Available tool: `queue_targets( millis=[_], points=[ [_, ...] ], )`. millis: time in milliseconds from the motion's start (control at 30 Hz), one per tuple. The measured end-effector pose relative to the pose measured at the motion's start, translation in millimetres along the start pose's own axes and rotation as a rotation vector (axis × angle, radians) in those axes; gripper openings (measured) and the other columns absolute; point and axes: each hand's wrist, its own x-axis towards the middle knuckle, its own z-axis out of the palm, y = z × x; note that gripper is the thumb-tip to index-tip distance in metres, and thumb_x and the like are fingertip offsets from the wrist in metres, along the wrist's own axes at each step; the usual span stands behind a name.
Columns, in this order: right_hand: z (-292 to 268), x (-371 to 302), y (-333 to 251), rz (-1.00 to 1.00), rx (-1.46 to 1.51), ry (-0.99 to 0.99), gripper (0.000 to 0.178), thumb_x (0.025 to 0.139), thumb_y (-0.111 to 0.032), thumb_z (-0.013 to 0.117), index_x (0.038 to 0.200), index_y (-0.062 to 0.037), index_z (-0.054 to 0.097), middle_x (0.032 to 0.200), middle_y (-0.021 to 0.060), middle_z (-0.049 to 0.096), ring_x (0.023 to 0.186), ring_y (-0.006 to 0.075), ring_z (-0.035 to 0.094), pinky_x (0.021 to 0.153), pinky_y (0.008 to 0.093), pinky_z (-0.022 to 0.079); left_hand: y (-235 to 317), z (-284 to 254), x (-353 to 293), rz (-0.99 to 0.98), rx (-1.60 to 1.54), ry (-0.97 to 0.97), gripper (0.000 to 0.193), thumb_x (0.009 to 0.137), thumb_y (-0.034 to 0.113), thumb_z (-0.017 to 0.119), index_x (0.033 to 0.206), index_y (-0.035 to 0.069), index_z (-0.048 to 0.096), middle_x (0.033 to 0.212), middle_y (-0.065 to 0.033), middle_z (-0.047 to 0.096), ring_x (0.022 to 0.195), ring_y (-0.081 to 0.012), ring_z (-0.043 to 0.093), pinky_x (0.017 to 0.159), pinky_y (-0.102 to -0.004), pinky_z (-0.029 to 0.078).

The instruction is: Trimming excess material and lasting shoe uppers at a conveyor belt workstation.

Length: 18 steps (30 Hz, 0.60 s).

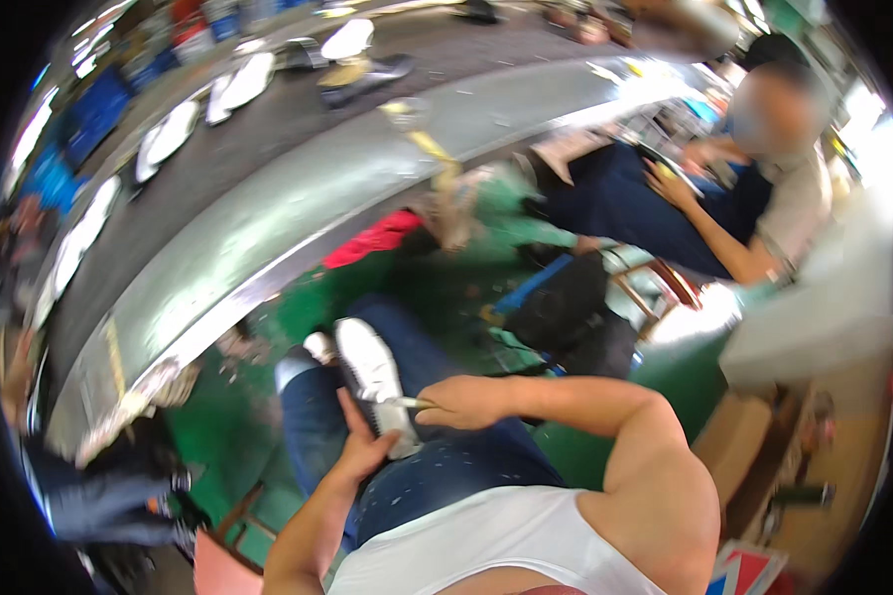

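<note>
A white shoe (367,357) with a dark sole edge lies across my lap, its far end pointing away from me. My left hand (365,444) grips the near part of the shoe from the left side, thumb on top and fingers along the edge. In my right hand (463,402), closed, is a slim tool (402,402) with a pale, narrow front end. That end points left and meets the shoe's upper near its middle. Blur hides whether it is a brush or a blade. Most of the handle is hidden within my fist.
A long dark conveyor (298,119) with a shiny metal side curves ahead, carrying several white shoe parts (248,81). At the right a seated co-worker (704,188) handles something. A black bag-like bundle (566,307) and a wooden stool (655,293) stand between us. Cardboard (843,436) lies far right.
</note>
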Motion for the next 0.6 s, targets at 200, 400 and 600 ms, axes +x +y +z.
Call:
queue_targets(
  millis=[200,400,600],
  points=[
    [17,21,25,0.146,-0.214,-0.018,0.043,0.101,-0.039,0.048,0.098,0.0015,0.061,0.099,0.0255,0.067,0.097,0.0458,0.063,0.086,0.0526,0.048,-7,-6,16,0.134,0.410,0.015,0.138,0.076,0.023,0.084,0.147,0.000,-0.033,0.157,-0.0320,0.010,0.147,-0.0372,0.023,0.120,-0.0363,0.023],
    [41,5,81,0.324,0.421,0.160,0.042,0.106,-0.037,0.044,0.107,0.0010,0.059,0.086,0.0112,0.068,0.078,0.0194,0.068,0.068,0.0335,0.053,13,-29,76,-0.072,-0.139,0.337,0.083,0.089,0.050,0.068,0.139,-0.009,0.037,0.126,-0.0268,0.059,0.115,-0.0308,0.061,0.099,-0.0382,0.047],
    [38,-1,91,0.330,0.713,0.235,0.049,0.107,-0.039,0.041,0.111,0.0068,0.057,0.090,0.0095,0.067,0.076,0.0168,0.067,0.070,0.0304,0.053,94,-60,47,0.188,-0.902,0.180,0.067,0.100,0.052,0.054,0.138,-0.003,0.047,0.124,-0.0148,0.065,0.108,-0.0248,0.066,0.092,-0.0380,0.054]
  ],
)
